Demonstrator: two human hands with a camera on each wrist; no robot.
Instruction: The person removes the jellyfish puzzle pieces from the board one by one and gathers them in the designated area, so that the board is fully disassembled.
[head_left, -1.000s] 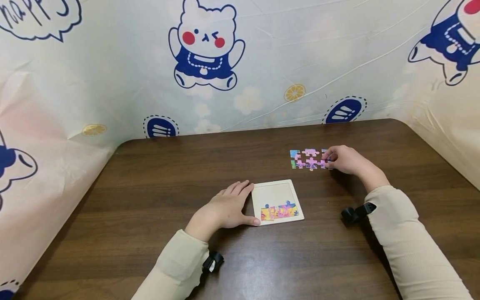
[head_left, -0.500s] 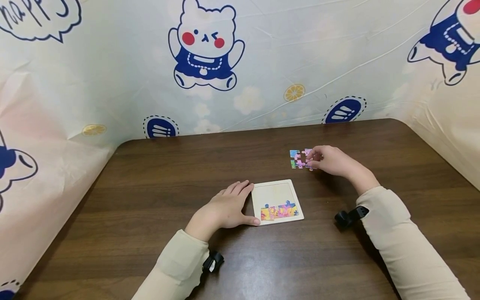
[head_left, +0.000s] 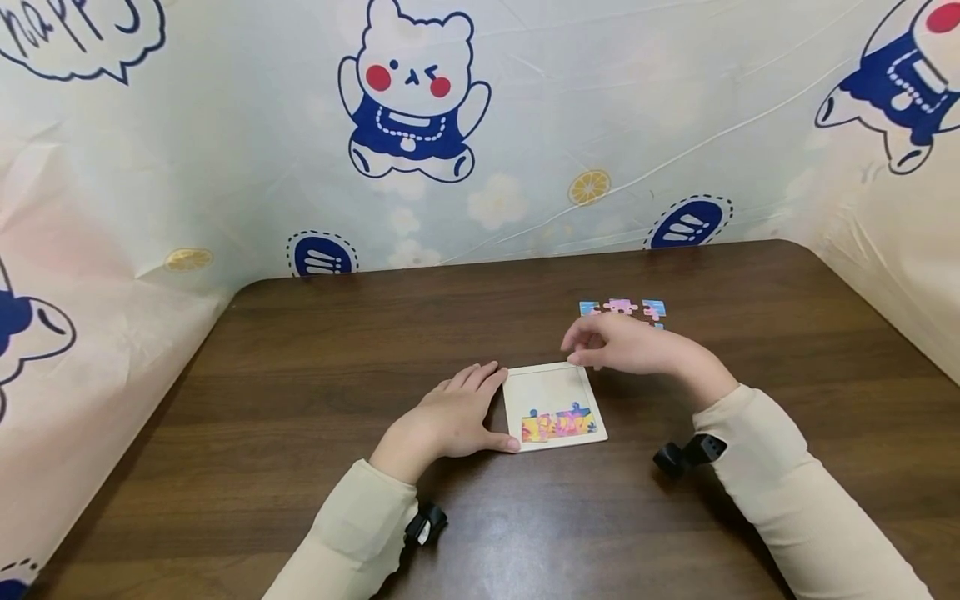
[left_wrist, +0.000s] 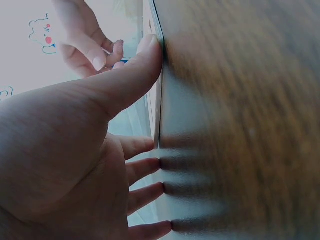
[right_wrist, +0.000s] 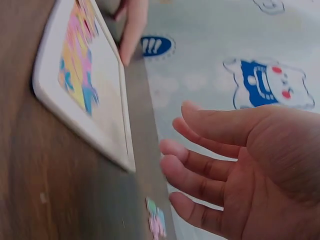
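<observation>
Left hand (head_left: 450, 419) is lying spread against the puzzle tray (head_left: 543, 386) on the desk (head_left: 300, 375), right hand (head_left: 630, 343) is hovering half-curled by its far right corner (can't tell if gripping anything), but a slipping left thumb (left_wrist: 135, 75) could be letting everything skid.

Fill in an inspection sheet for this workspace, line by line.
Surface: brown wood-grain table, with a patch of glare near the front.
Job's things: puzzle tray with a colourful strip of pieces along its near side; loose pieces beyond it, partly hidden.
Clutter: nothing seen.
Hands: left hand spread, thumb on the tray's near left corner; right hand by the far right corner, fingers bent, whether it holds a piece unclear.
Cables: nothing seen.
Surroundings: pale backdrop printed with cartoon bears.
</observation>
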